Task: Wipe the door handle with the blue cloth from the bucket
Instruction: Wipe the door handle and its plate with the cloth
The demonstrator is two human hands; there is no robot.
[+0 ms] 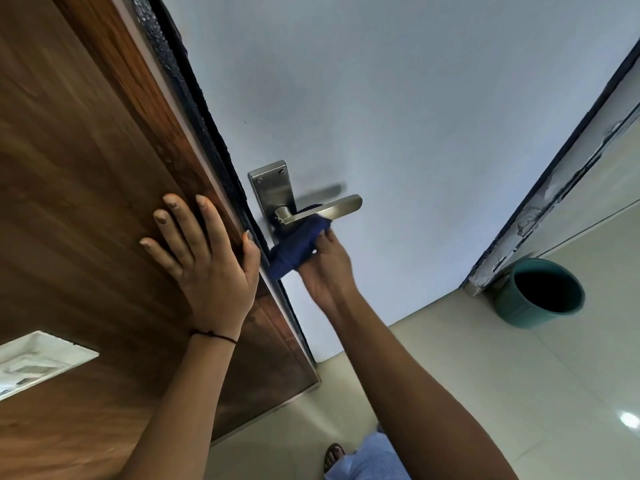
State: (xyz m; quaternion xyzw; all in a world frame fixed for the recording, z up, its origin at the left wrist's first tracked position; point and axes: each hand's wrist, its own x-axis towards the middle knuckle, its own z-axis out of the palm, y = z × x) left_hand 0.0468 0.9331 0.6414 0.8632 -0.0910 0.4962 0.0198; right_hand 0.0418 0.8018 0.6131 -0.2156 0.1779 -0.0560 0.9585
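A silver lever door handle (332,206) on a steel backplate (272,188) sticks out from the pale grey door (398,116). My right hand (323,268) grips a bunched dark blue cloth (296,245) and presses it against the underside of the lever near its base. My left hand (204,258) lies flat with fingers spread on the brown wooden panel (86,185) beside the door's edge. The teal bucket (540,294) stands on the floor at the right, its inside dark.
A black door frame edge (207,133) runs between the wooden panel and the grey door. Another frame with chipped paint (540,202) rises behind the bucket. Cream floor tiles (502,393) spread below. My foot in a sandal (334,459) shows at the bottom.
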